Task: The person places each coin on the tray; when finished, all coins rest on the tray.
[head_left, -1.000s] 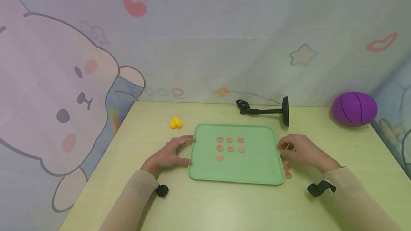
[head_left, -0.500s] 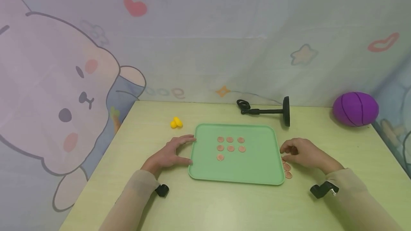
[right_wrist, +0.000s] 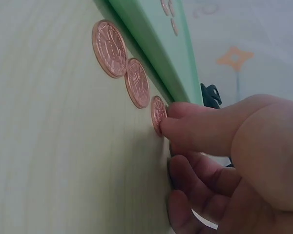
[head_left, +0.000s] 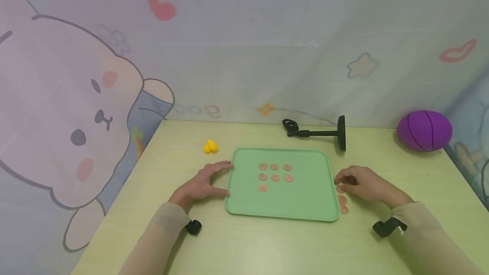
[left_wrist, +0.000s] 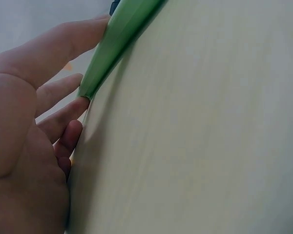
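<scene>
Head view, left hand (head_left: 200,185): thumb and fingers spread apart, tips against the left rim of the green tray (head_left: 305,198).
Yellow pieces (head_left: 211,146): on the table (head_left: 267,245), near the tray's far left corner.
Seven copper coins (head_left: 275,178): flat on the tray, two rows of three plus one (the near end of the left column).
Black stand (head_left: 321,133): lying on its side behind the tray.
Three loose coins (head_left: 342,199): on the table, just beside the tray's right edge.
Right hand (head_left: 363,183): fingers bent, thumb and forefinger at the farthest loose coin (whether they pinch it, I cannot tell).
Purple ball (head_left: 425,131): at the table's far right corner.
</scene>
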Demonstrator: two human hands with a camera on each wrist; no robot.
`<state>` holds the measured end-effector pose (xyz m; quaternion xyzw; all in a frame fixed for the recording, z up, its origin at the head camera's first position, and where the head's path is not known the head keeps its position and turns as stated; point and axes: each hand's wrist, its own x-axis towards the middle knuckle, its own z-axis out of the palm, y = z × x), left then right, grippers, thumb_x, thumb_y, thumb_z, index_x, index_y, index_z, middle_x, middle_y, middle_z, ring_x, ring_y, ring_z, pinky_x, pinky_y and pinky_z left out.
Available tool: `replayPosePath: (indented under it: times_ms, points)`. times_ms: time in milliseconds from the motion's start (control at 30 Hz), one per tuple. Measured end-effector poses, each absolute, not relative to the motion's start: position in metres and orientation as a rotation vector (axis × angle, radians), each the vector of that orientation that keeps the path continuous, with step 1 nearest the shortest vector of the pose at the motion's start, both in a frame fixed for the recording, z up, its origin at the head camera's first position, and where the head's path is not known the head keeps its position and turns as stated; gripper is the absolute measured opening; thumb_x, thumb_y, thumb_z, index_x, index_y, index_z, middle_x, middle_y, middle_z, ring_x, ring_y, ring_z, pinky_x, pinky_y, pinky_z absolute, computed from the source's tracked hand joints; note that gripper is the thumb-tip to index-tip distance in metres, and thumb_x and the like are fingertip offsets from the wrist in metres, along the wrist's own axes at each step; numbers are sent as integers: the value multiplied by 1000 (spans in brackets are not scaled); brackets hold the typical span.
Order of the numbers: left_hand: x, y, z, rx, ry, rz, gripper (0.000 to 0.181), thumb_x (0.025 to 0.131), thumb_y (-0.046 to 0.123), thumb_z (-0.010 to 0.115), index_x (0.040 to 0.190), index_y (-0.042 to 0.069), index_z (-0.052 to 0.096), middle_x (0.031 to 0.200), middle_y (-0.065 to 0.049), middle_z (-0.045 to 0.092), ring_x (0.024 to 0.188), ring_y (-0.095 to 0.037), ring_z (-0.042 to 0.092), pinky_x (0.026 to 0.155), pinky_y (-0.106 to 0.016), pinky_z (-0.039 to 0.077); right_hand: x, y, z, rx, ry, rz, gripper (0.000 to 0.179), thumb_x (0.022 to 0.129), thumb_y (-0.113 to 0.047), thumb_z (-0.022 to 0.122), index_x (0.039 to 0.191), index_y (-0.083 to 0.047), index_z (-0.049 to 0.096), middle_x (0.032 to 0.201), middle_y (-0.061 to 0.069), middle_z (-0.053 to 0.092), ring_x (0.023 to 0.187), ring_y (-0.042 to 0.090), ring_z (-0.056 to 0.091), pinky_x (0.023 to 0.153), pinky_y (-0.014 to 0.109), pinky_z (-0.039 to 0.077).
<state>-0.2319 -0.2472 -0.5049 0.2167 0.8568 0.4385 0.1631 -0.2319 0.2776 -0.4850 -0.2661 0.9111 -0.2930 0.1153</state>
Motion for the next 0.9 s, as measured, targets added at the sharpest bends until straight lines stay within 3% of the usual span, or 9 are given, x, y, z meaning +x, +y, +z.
replayPosePath:
  times_ms: [367,633,900]
  points:
    - [-233,-249,-507,613,2442,1254,77,84,25,90,153,22,55,169,-2,35,153,-36,23,124,-68,14,-233,281,-479,-893,2548,-905,14,94,-5,76,104,-14,76,103,-3,71,92,9,68,81,28,59]
    - [-232,-249,-507,594,2442,1248,78,84,25,91,153,23,55,169,-1,34,153,-35,22,124,-67,14,-239,280,-480,-924,2515,-830,16,94,-5,75,101,-20,71,93,-9,66,86,6,59,79,28,54]
    - [-233,-248,-507,581,2437,1256,78,83,25,91,153,24,55,169,-1,34,153,-34,22,124,-68,13,-240,278,-473,-990,2507,-801,18,95,-3,73,98,-21,70,86,-5,55,81,11,50,73,27,47]
